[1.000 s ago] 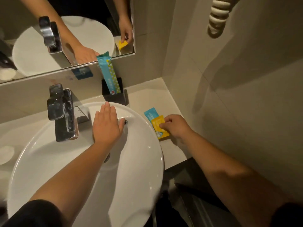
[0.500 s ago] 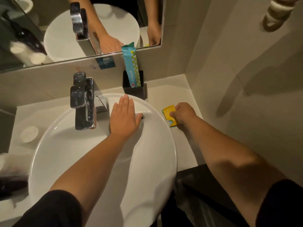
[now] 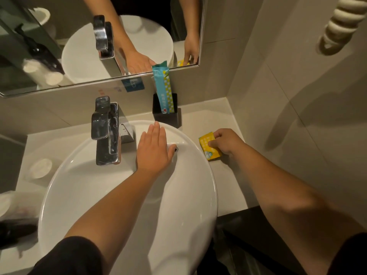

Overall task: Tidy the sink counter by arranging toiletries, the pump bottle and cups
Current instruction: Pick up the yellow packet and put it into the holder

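My right hand [image 3: 225, 141] pinches a small yellow toiletry packet [image 3: 208, 146] lying on the counter to the right of the white round sink [image 3: 83, 187]. My left hand [image 3: 153, 149] lies flat with straight fingers on the sink's back rim, right of the chrome faucet [image 3: 106, 133]. A tall teal packet [image 3: 163, 90] stands upright in a black square holder [image 3: 174, 118] against the back wall. White cups [image 3: 40, 167] sit on the counter at the far left; a dark pump bottle [image 3: 14, 233] is blurred at the left edge.
The mirror [image 3: 49, 46] above the counter reflects the sink, faucet, cups and both hands. A tiled wall [image 3: 297, 116] closes the right side, with a coiled white cord [image 3: 337, 24] hanging at top right. The counter edge drops off below my right forearm.
The blue packet seen beside the yellow one a second ago is out of sight. My right hand has stayed on the yellow packet. My left hand has stayed on the sink rim while my view shifted.
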Motion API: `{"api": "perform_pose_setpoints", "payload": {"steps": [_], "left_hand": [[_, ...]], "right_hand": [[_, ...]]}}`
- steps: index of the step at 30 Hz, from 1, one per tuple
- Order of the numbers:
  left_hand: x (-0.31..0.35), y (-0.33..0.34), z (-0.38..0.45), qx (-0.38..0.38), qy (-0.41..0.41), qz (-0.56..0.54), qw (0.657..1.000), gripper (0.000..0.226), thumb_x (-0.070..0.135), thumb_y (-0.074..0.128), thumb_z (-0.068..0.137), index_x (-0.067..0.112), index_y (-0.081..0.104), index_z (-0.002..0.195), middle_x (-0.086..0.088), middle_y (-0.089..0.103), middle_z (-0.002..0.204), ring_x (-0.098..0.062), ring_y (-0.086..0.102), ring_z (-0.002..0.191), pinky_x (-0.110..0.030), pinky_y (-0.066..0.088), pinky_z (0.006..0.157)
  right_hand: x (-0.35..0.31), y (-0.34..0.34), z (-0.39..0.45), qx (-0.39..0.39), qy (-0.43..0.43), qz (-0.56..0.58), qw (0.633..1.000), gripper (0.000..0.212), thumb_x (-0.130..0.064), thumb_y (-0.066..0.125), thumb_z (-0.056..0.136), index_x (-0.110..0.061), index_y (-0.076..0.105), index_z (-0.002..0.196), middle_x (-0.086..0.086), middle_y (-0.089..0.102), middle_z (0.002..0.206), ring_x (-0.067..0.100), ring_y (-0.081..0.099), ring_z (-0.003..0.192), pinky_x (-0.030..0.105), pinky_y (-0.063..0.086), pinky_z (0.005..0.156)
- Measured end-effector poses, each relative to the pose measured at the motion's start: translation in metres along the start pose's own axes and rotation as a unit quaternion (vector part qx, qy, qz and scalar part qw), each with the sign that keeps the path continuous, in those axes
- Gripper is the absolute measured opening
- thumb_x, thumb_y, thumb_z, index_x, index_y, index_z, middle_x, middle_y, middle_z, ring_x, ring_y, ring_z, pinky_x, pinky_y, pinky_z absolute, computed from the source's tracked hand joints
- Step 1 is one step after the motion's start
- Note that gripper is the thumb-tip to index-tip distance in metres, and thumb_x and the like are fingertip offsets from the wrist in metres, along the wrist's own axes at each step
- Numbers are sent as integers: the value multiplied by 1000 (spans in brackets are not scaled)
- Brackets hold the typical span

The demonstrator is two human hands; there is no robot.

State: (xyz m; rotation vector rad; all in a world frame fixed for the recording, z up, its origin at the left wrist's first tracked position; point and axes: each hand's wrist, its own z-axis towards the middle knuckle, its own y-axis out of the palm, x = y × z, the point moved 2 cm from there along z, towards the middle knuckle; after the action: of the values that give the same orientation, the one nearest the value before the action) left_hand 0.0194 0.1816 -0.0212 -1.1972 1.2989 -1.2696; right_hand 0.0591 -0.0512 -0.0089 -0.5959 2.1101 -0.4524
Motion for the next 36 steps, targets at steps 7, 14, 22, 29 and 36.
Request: {"api": "perform_pose_setpoints", "payload": {"steps": [7,14,22,29,36], "left_hand": [[-1,1,0,-1,-2,-4,1000,74,57,17,95,7,24,149,-13,18,159,-29,15,147,-42,12,118],[-2,0,0,-7,3,-12,1000,76,57,14,93,7,25,149,-13,18,159,-28,16,147,-41,11,118],[-2,4,2,12,4,-26,1000,71,52,31,91,2,43,140,-18,37,150,-32,35,139,-45,27,113],[-3,4,3,19,5,-16,1000,73,55,26,92,5,35,145,-15,31,154,-30,27,143,-43,19,116],[-3,6,3,20,2,-17,1000,71,53,30,92,4,39,143,-16,34,153,-29,30,142,-43,22,115]], "right_hand": [[-58,-9,-9,-5,-105,134,985,15,-4,71,80,-13,65,90,15,69,90,22,66,78,39,57,77],[-139,6,-1,-14,-203,209,957,18,-5,68,86,-20,61,90,0,68,91,11,66,79,20,53,67],[-149,35,26,-17,-214,227,950,15,-9,67,88,-20,62,98,-3,69,96,11,67,88,25,55,77],[-136,44,34,9,-232,173,957,22,-14,67,89,-13,64,110,4,67,105,12,66,89,30,59,82],[-134,42,31,51,-244,149,957,21,-19,67,89,-15,63,110,-3,66,98,4,63,81,19,55,72]]}}
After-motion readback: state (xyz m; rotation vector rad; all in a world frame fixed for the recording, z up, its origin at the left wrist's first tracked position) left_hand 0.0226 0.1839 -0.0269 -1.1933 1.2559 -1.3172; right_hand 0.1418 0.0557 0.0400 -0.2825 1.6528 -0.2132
